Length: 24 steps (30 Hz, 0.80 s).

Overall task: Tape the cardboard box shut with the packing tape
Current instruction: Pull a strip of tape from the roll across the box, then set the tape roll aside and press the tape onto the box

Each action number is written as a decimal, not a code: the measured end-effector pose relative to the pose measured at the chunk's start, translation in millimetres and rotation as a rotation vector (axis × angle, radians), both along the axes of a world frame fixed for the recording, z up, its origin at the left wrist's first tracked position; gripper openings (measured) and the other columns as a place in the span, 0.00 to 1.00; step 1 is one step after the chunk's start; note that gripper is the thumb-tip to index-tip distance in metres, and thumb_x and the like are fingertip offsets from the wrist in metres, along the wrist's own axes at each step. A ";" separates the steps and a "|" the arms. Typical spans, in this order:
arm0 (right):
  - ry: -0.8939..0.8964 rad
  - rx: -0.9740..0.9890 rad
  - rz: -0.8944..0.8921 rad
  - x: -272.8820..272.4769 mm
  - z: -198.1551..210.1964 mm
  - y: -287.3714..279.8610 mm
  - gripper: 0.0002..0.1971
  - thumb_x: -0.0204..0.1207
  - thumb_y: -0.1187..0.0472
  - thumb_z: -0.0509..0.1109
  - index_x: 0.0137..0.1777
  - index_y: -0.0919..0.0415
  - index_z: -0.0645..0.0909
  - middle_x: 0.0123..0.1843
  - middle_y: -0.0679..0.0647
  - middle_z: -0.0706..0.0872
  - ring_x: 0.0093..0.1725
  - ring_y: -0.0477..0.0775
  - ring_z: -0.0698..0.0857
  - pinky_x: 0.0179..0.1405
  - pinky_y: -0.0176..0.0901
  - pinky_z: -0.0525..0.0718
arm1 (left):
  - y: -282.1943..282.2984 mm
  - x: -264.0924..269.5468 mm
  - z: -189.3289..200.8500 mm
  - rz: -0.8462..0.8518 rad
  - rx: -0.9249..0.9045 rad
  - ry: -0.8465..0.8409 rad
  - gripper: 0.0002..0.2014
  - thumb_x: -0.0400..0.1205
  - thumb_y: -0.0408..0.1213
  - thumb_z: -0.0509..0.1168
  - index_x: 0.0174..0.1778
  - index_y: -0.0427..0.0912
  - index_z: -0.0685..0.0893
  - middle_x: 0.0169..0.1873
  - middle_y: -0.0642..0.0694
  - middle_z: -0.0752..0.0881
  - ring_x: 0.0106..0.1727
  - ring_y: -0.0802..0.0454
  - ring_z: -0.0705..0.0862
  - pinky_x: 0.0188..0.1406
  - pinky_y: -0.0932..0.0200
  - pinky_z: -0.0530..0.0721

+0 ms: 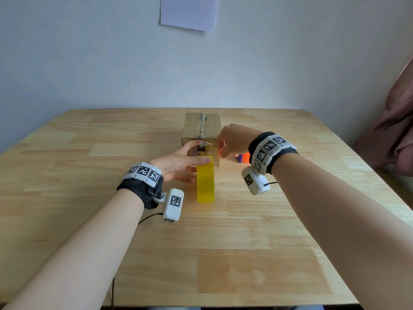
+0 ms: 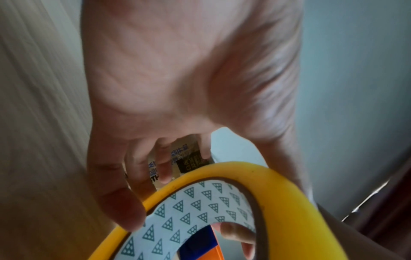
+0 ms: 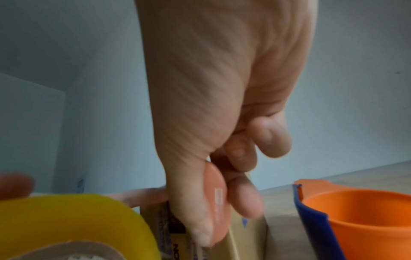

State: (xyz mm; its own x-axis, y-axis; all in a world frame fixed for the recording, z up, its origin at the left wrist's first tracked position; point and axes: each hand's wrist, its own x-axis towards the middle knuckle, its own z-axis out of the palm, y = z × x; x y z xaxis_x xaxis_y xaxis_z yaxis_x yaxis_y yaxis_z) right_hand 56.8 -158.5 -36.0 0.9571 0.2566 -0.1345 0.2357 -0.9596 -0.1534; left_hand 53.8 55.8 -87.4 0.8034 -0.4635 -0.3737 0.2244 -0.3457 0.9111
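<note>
A small cardboard box [image 1: 201, 128] sits mid-table with a strip of old tape along its top. In front of it a yellow packing tape roll [image 1: 205, 182] stands on edge. My left hand [image 1: 178, 163] grips the roll's top, thumb over the rim, and its forefinger reaches a loose clear tape end [image 1: 206, 143] at the box's front. My right hand [image 1: 223, 151] is at the box's front right corner and pinches a small orange disc [image 3: 217, 202] between thumb and fingers. The left wrist view shows the roll [image 2: 278, 190] under my left hand [image 2: 177, 88], with the box [image 2: 186, 158] beyond.
An orange cup-like thing with a blue part [image 1: 242, 157] lies right of the box, partly behind my right wrist. The wooden table [image 1: 223, 242] stretches toward me. A pinkish cloth [image 1: 397, 130] hangs at the right edge. A paper sheet [image 1: 187, 12] is on the wall.
</note>
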 end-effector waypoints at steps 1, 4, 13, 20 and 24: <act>0.028 0.022 -0.022 -0.9 -1.2 -4.9 0.05 0.77 0.55 0.78 0.48 0.54 0.91 0.36 0.50 0.93 0.37 0.51 0.92 0.40 0.45 0.91 | -0.2 -0.8 0.4 -0.007 0.005 0.002 0.49 0.63 0.52 0.82 0.81 0.68 0.67 0.66 0.43 0.87 0.66 0.42 0.86 0.51 0.46 0.89; 0.153 0.078 -0.095 -2.4 -9.5 -18.9 0.07 0.76 0.53 0.77 0.47 0.55 0.91 0.35 0.51 0.95 0.31 0.49 0.90 0.30 0.40 0.87 | -1.6 -1.5 -0.1 -0.015 0.013 -0.001 0.50 0.64 0.52 0.81 0.82 0.67 0.66 0.64 0.41 0.89 0.61 0.42 0.88 0.50 0.46 0.88; 0.462 0.197 -0.255 -14.2 -66.0 -49.5 0.19 0.81 0.43 0.73 0.56 0.59 0.91 0.30 0.41 0.92 0.32 0.44 0.82 0.21 0.31 0.77 | -2.8 3.5 -7.1 0.044 0.037 0.016 0.54 0.57 0.57 0.86 0.81 0.63 0.69 0.65 0.39 0.89 0.67 0.37 0.86 0.45 0.48 0.91; 0.346 0.028 -0.320 -12.8 -47.2 -40.7 0.28 0.79 0.31 0.66 0.55 0.57 0.87 0.43 0.51 0.95 0.32 0.49 0.86 0.38 0.44 0.82 | -2.7 4.9 -7.8 0.064 0.036 0.028 0.57 0.52 0.59 0.88 0.79 0.61 0.71 0.69 0.36 0.86 0.68 0.35 0.84 0.38 0.53 0.91; 0.564 0.347 -0.307 -13.5 -25.9 -22.1 0.37 0.80 0.24 0.52 0.51 0.51 0.93 0.45 0.49 0.96 0.45 0.54 0.90 0.58 0.53 0.82 | -4.4 2.7 -6.4 0.076 0.024 0.023 0.54 0.58 0.57 0.88 0.81 0.60 0.71 0.65 0.38 0.87 0.59 0.39 0.86 0.41 0.51 0.90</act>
